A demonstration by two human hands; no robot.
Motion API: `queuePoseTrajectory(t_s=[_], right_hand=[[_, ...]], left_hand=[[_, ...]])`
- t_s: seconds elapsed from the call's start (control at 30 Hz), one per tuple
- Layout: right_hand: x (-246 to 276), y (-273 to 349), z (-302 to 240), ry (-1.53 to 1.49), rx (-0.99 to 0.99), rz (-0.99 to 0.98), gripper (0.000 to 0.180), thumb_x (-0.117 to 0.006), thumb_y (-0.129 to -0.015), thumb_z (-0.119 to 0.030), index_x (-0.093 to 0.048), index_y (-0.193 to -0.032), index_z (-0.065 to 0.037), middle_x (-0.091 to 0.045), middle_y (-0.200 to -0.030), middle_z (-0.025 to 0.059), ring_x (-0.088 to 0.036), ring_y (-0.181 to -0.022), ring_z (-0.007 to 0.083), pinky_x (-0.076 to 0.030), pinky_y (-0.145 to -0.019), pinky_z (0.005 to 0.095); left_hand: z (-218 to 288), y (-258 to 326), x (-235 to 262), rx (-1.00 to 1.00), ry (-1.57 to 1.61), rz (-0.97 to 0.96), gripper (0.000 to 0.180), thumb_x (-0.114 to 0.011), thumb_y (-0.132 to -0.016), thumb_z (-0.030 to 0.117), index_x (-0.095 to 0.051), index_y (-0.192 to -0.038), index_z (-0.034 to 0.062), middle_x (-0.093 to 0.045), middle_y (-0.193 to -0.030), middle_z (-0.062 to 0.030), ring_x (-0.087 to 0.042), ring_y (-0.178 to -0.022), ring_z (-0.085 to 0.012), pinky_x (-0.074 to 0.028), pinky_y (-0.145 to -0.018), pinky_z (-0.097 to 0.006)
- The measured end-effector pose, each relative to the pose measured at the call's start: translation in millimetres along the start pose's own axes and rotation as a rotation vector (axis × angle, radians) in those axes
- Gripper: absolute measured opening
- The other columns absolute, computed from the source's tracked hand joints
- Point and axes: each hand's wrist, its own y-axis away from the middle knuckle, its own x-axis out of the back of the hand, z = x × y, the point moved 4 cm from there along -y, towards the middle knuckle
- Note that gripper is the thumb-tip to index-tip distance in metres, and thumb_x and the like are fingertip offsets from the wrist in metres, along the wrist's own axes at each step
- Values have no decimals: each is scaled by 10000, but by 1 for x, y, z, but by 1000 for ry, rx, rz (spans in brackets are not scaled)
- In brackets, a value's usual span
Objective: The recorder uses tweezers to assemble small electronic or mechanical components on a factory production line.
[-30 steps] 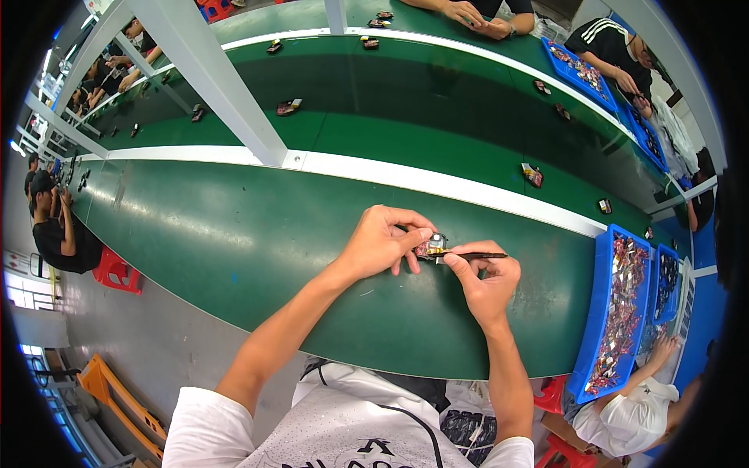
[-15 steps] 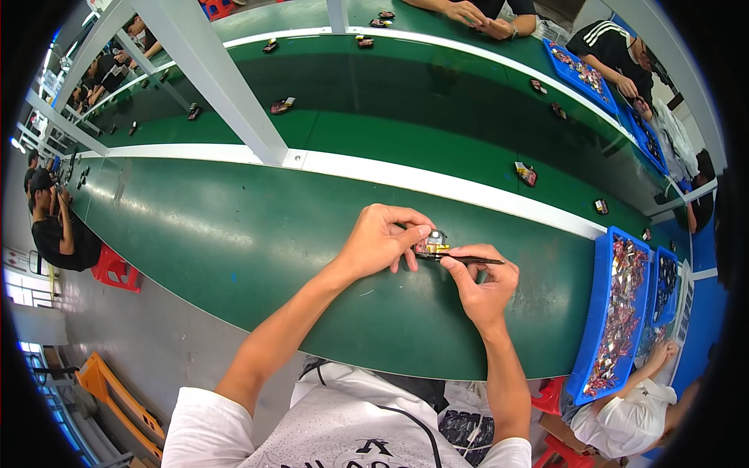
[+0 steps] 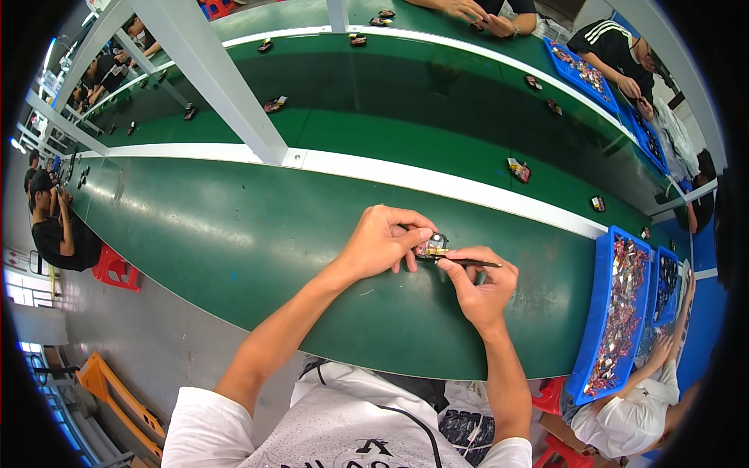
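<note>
Above the green worktop, my left hand (image 3: 384, 240) grips a small black electronic device (image 3: 434, 244) by its left side. Its case is open at the top, and red and yellow parts show inside. In my right hand (image 3: 482, 285) is a thin dark pen-like tool, perhaps tweezers (image 3: 482, 264), pinched between thumb and fingers. The tool's tip lies at the lower right of the device, by the yellow part. My left fingers hide much of the device's left side.
A blue bin (image 3: 591, 343) full of small red and silver parts stands on the right, with a smaller blue bin (image 3: 664, 288) of dark parts beside it. Beyond the white rail (image 3: 406, 179), a green conveyor belt (image 3: 437, 148) carries several similar devices. Co-workers sit around.
Devices on the belt have shifted slightly to the left. My right hand and its tool have moved slightly against the device. A co-worker at the right has stretched an arm forward.
</note>
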Motion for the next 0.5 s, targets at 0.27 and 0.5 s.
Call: queuePoseTrajectory(t_s=[0.27,0.5], right_hand=[[0,1,1,12,36,1,134,-847,-765,-3,-763,-865,-32,-654,-635,-5,-371,-438,26,-260,-430,221],[8,1,-1,21,40,9,132,-853,-762,-17,-764,-856,-41,-645,-619,-4,-369,-430,29,-262,-429,223]], left_hand=[[-1,-2,2,19,61,-4,197,-634,-980,95,-731,-1065,-54,-683,-772,-94,-686,-548,-161,-460,-386,-225],[-6,-4,-3,67,151,-19,212,-648,-974,116,-731,-1063,-57,-682,-781,-95,-685,-547,-161,-460,-385,-222]])
